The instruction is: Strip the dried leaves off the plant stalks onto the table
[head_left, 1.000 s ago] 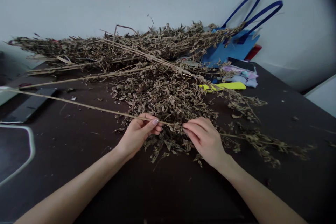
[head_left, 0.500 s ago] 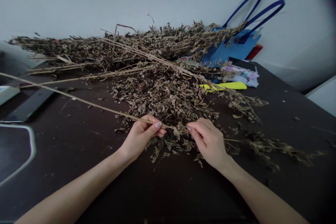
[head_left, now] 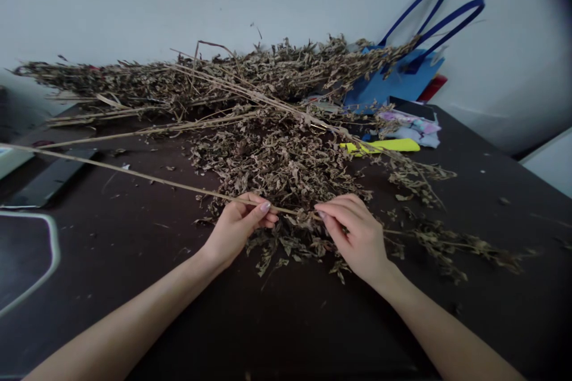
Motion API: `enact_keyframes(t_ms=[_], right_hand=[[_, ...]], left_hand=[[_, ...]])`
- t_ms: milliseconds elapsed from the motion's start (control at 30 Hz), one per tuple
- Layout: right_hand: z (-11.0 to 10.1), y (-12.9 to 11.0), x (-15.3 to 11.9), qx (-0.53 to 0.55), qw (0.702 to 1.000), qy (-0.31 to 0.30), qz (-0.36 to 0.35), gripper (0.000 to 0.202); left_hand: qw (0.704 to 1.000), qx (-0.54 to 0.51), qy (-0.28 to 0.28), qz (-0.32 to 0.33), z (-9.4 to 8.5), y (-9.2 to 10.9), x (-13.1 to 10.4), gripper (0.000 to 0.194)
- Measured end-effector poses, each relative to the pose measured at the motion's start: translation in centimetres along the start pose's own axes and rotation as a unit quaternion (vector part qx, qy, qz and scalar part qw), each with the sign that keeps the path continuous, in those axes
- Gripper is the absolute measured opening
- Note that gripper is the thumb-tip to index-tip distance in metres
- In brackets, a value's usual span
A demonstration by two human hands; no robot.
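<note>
A long dried plant stalk (head_left: 156, 179) runs from the left edge across to a leafy end (head_left: 467, 244) at the right. My left hand (head_left: 239, 223) pinches its bare part between thumb and fingers. A short way to the right, my right hand (head_left: 355, 232) has its thumb and fingertips closed at the stalk, beside a small clump of withered leaves (head_left: 305, 215). What exactly those fingertips grip, stalk or leaf, is partly hidden. Just behind and below both hands spreads a heap of loose dried leaves (head_left: 286, 166).
A big bundle of dried plants (head_left: 250, 74) lies along the wall. At the back right stand a blue bag (head_left: 373, 92) and a yellow strip (head_left: 388, 146). A dark flat device (head_left: 51, 175) and a pale-edged object (head_left: 54, 244) lie at the left of the dark table (head_left: 277, 327).
The stalk's left end has dipped lower, and its leafy right end has shifted slightly left and up. Both hands stay close to where they were, the left a touch further left.
</note>
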State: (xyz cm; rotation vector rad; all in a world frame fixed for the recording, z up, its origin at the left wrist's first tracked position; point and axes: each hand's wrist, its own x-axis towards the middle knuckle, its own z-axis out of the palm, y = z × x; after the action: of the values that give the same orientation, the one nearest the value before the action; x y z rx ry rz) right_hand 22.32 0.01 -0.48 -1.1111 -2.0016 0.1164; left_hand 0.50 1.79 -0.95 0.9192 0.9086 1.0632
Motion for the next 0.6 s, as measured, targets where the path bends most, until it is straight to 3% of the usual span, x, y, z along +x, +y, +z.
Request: enact_keyframes(t_ms=[333, 600], right_hand=[[-1.2, 0.1, 0.3, 0.007, 0.996, 0.045, 0.075, 0.019], [-1.1, 0.8, 0.5, -0.064, 0.998, -0.002, 0.023, 0.034]], left_hand=[[1.0, 0.021, -0.02, 0.008, -0.1, -0.1, -0.1, 0.01], [0.999, 0.034, -0.025, 0.018, 0.0, -0.1, -0.2, 0.01]])
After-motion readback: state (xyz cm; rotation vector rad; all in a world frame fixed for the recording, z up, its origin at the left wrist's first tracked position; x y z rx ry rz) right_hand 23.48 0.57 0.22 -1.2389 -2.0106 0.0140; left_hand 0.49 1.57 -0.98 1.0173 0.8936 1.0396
